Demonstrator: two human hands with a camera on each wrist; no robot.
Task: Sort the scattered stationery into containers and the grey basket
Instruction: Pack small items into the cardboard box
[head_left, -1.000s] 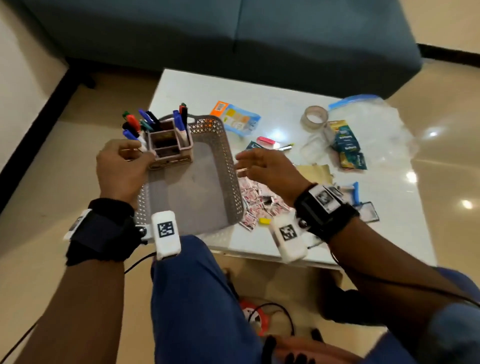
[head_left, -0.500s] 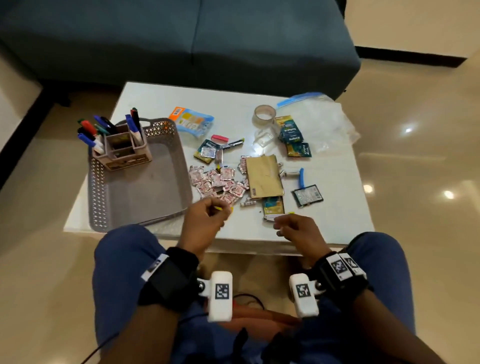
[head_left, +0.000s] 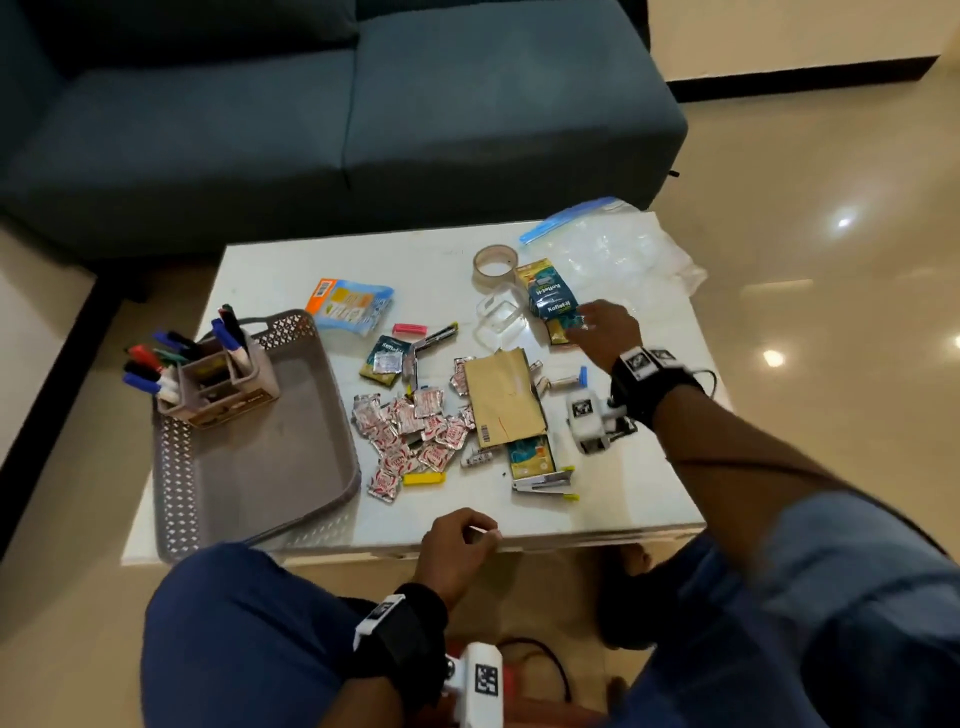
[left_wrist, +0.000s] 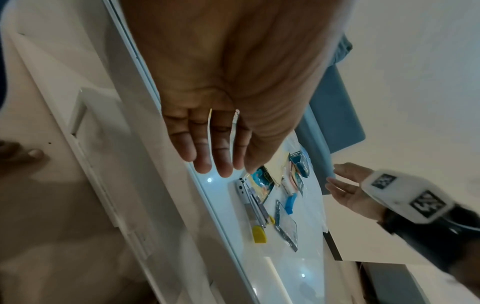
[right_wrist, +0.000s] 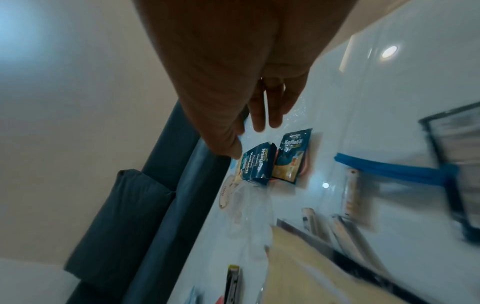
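Blue packets (head_left: 551, 300) newly under right hand (head_left: 609, 332)

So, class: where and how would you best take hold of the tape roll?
The tape roll lies flat on the table, its hole facing up. Come from above: thumb inside the hole, fingers on the outer wall, pinching the far rim. The clear box crowds its near side.

basket (head_left: 332, 415) grey, lattice | sofa (head_left: 363, 104) teal | sachets (head_left: 410, 431) red-silver
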